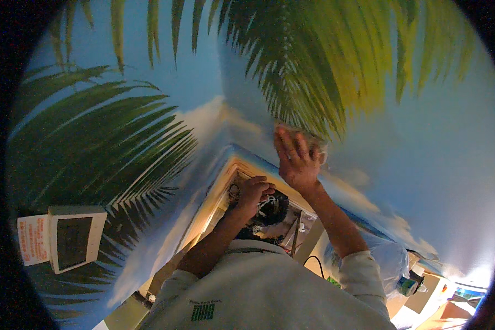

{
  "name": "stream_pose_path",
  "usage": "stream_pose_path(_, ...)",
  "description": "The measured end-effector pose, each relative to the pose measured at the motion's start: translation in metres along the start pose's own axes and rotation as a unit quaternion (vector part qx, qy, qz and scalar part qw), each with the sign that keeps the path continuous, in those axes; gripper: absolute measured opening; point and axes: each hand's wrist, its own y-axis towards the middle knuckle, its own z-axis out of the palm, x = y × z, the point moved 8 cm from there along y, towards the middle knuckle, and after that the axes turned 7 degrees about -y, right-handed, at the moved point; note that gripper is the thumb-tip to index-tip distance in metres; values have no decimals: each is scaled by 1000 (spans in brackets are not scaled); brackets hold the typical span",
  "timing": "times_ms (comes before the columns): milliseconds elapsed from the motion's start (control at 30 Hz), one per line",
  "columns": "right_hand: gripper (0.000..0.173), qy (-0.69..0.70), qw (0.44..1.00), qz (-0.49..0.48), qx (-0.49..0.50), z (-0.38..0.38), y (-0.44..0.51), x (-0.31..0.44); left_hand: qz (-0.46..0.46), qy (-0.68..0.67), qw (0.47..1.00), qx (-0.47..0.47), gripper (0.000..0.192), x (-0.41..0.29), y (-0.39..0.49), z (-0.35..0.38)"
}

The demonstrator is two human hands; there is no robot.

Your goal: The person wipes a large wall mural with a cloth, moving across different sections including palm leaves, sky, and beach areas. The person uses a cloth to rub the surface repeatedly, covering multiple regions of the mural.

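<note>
My right hand (299, 161) is spread, fingers pointing up, over a pale, thin, cloth-like pad (324, 150). It holds the pad against the painted wall (375, 136), just under a green palm frond. Motion blur and the fingers leave the pad's exact material unclear. Lower and to the left, my left hand (255, 194) is raised with its fingers curled. Whether anything sits inside those fingers is hidden. Behind it, the painted lower edge (247, 159) of the walls meets at a corner.
A white wall-mounted panel (76, 239) with a dark screen is at left, beside a paper label (34, 240) bearing red writing. Below my hands is a dark round object (273, 208). At lower right are clear plastic sheeting (381, 255) and a thin black cable (315, 259).
</note>
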Motion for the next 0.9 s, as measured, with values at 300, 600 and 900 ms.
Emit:
stream_pose_path(300, 56, 431, 825, 116, 347, 206, -141, 86, 34, 5, 999, -8, 28, 4, 17, -43)
stream_pose_path(600, 55, 229, 949, -64, 209, 161, -47, 84, 33, -18, 998, -56, 41, -6, 23, -49)
stream_pose_path(900, 51, 184, 961, -62, 198, 142, -2, 86, 64, -103, 991, -52, 43, -12, 26, -64)
